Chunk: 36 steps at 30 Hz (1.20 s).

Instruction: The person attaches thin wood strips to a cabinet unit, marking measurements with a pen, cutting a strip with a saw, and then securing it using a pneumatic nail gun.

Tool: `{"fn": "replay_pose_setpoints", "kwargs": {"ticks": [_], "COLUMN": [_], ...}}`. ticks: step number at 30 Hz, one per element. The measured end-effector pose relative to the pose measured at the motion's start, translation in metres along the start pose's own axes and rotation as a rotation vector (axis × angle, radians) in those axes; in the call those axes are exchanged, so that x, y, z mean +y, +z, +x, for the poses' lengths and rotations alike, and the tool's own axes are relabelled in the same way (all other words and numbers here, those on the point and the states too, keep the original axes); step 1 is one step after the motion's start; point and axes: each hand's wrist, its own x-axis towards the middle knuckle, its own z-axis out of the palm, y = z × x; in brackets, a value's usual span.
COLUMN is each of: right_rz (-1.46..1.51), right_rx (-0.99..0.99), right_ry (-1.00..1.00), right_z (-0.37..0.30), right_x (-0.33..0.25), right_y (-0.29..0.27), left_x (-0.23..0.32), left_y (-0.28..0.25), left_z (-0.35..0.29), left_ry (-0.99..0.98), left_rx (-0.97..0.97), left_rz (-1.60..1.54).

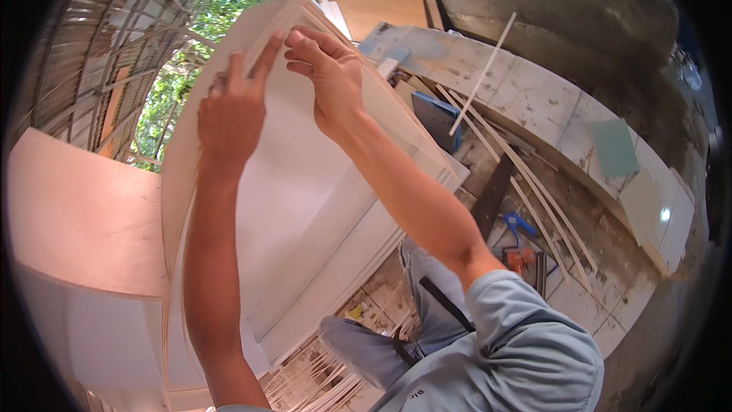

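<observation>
Cabinet shell [284, 141], big and white, and it's already standing as a box here, side walls joined round a broad inner panel, one face gaping open with no door on it; how much remains, this view can't settle! It spreads right beneath the fingers and back toward the body, its far corner [299, 11] just beyond the fingertips. Left hand [232, 118]: fingers spread, index stretched along that edge! Right hand [335, 76]: fingers curled, thumb near them, can't tell if they pinch anything, and well right of them leans a long pale strip [483, 73]
</observation>
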Motion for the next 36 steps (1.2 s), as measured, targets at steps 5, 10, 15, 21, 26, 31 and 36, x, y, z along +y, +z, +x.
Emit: {"fn": "replay_pose_setpoints", "kwargs": {"ticks": [5,10,15,21,26,31,36], "right_rz": [-0.438,-0.818,-2.019,-2.42,-2.299,-2.299,-2.177], "right_rx": [-0.011,0.683,0.889,0.651,0.45,0.659,0.85], "right_ry": [0.137,0.273,0.433,0.666,0.803,0.796,0.712], "right_z": [-0.054,-0.202,-0.429,-0.51,-0.465,-0.467,-0.427], "right_x": [-0.039,-0.115,-0.175,-0.17,-0.14,-0.116,-0.145], "right_y": [-0.153,-0.391,-0.516,-0.463,-0.485,-0.533,-0.442], "left_x": [-0.007,-0.002,-0.009,-0.005,-0.004,-0.002,-0.008], "left_y": [0.012,0.012,0.027,0.036,0.008,-0.006,-0.008], "left_z": [0.005,0.011,0.014,0.007,0.015,0.018,0.003], "left_ry": [0.06,0.021,0.042,0.006,0.118,0.058,0.058], "left_rx": [0.062,-0.031,-0.036,-0.088,0.133,-0.028,-0.03], "left_rz": [-0.002,-0.062,-0.067,-0.058,-0.1,-0.084,-0.058]}}
